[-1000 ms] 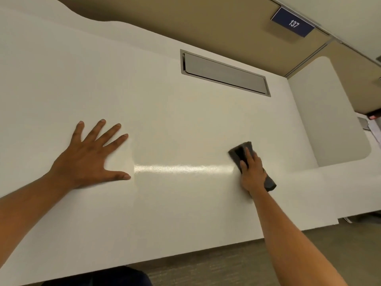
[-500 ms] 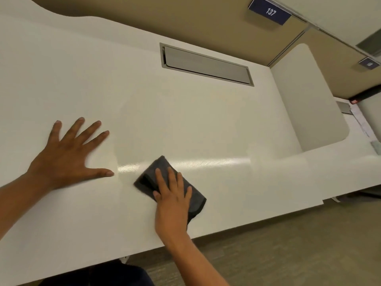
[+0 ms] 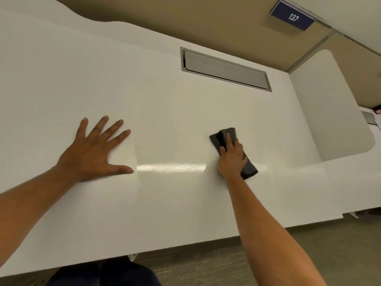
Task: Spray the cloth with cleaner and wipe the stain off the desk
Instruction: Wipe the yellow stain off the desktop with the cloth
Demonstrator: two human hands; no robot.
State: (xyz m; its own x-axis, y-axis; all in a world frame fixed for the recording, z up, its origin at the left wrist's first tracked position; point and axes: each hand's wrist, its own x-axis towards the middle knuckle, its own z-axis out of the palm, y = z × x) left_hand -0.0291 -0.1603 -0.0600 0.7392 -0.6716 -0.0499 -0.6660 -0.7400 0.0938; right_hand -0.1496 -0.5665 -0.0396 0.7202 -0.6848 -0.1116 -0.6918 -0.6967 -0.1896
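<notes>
**A:** Status?

**B:** Wiping step. My right-hand fingers [image 3: 228,139] lie flat on top of the cloth [image 3: 248,167], pressing it onto the desk [image 3: 185,112]. Thumb sits at the cloth's left edge. It's pinned under the palm, not pinched. The cloth is dark grey and folded, right of centre on the desk, sticking out past the fingertips on the far side and past the heel of my right hand [image 3: 232,159] on the near right.

**A:** Left side?

**B:** My left hand [image 3: 92,151] is spread wide, palm down on the desk, holding nothing. It's well apart from the cloth, to the left, bracing me.

**A:** Stain?

**B:** Can't pick one out. There's a bright glossy band [image 3: 171,167] on the desk between my two hands. It could be a wet wipe trail or a light reflection, I can't tell which. No spray bottle in view, so I judge spraying is finished.

**A:** Next?

**B:** Probably a stroke left along that band, pressure even, fingers flat so the cloth doesn't bunch. Then lift and check the surface.

**A:** Arm pose?

**B:** Right forearm comes in from near right, extended, wrist low. Left forearm comes in from near left.
</notes>
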